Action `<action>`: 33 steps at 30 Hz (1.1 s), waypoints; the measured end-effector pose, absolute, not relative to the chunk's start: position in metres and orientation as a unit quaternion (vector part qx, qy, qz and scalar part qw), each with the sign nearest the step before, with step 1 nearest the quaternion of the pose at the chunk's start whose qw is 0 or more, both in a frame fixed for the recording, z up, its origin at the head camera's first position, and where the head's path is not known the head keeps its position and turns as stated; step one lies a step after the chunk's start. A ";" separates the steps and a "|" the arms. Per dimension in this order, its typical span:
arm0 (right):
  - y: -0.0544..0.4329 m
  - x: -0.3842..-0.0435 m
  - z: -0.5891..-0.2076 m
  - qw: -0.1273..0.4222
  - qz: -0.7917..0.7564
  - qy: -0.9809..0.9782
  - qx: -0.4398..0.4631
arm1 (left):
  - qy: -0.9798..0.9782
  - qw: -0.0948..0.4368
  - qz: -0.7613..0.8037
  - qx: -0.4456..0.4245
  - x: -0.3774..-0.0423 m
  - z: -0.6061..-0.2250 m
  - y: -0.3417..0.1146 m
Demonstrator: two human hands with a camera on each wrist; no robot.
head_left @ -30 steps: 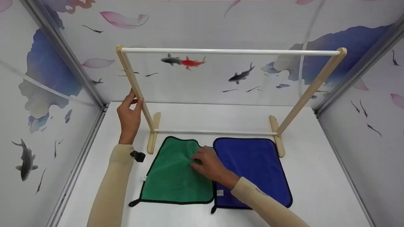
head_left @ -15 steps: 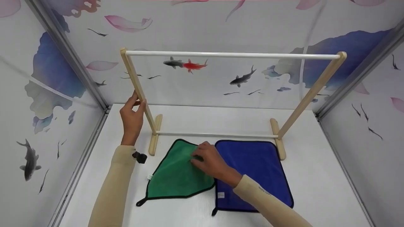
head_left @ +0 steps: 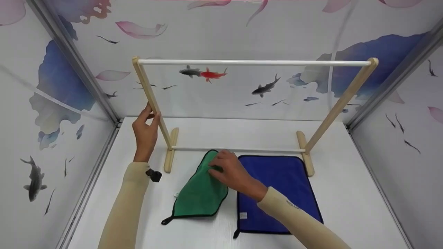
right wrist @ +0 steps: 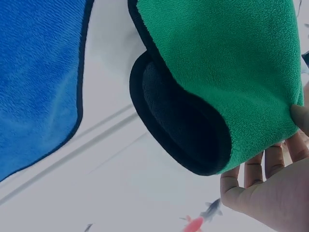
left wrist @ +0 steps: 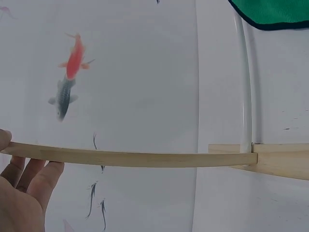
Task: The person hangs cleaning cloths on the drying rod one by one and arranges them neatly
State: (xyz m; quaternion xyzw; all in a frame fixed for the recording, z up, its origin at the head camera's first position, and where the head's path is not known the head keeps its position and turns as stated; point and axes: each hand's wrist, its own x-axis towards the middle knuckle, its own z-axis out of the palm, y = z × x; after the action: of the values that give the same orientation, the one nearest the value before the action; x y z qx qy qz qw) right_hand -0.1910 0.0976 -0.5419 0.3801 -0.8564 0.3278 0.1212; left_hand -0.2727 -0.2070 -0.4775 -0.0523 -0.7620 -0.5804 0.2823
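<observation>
My left hand (head_left: 146,133) grips the left wooden post (head_left: 152,91) of a drying rack; in the left wrist view the thumb lies on one side of the post and the fingers on the other. With my right hand (head_left: 235,174) I pinch a green towel (head_left: 200,197) near its middle. The towel is lifted and draped, its black-edged lower corner with a loop hanging toward the front left. In the right wrist view one edge of the green towel (right wrist: 227,63) folds over and shows a dark underside. Right of it, a blue towel (head_left: 273,186) lies flat, partly under my right forearm.
The rack has a white top rod (head_left: 256,63), a white lower rod (head_left: 238,149), a right wooden post (head_left: 341,105) and wooden feet (head_left: 305,154). It stands on a white table (head_left: 353,193), walled in by printed panels (head_left: 221,93) at the back and sides.
The green towel has gone from spread on the table to gathered and raised in my right hand, its outline narrowing. My left hand keeps its grip on the post. The blue towel stays put.
</observation>
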 end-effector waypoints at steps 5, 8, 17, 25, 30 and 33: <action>0.092 -0.194 -0.533 0.125 0.322 -0.854 0.388 | -0.763 0.286 -0.578 -0.044 -0.270 -0.479 -0.210; 0.089 -0.195 -0.525 0.119 0.323 -0.854 0.390 | -0.763 0.286 -0.578 -0.041 -0.269 -0.479 -0.210; 0.087 -0.197 -0.505 0.126 0.324 -0.850 0.396 | -0.759 0.277 -0.587 -0.044 -0.268 -0.481 -0.208; 0.092 -0.204 -0.482 0.139 0.327 -0.846 0.397 | -0.759 0.274 -0.589 -0.045 -0.268 -0.480 -0.206; 0.097 -0.212 -0.467 0.149 0.341 -0.843 0.388 | -0.758 0.277 -0.588 -0.053 -0.271 -0.477 -0.206; 0.100 -0.216 -0.458 0.151 0.352 -0.841 0.382 | -0.760 0.282 -0.583 -0.054 -0.272 -0.476 -0.206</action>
State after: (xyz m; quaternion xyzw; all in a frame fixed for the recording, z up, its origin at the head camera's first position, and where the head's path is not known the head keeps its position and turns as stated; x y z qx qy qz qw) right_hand -0.2158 0.1000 -0.4579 0.3825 -0.8407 0.3522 0.1510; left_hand -0.2725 -0.2059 -0.4764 -0.0539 -0.7598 -0.5832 0.2822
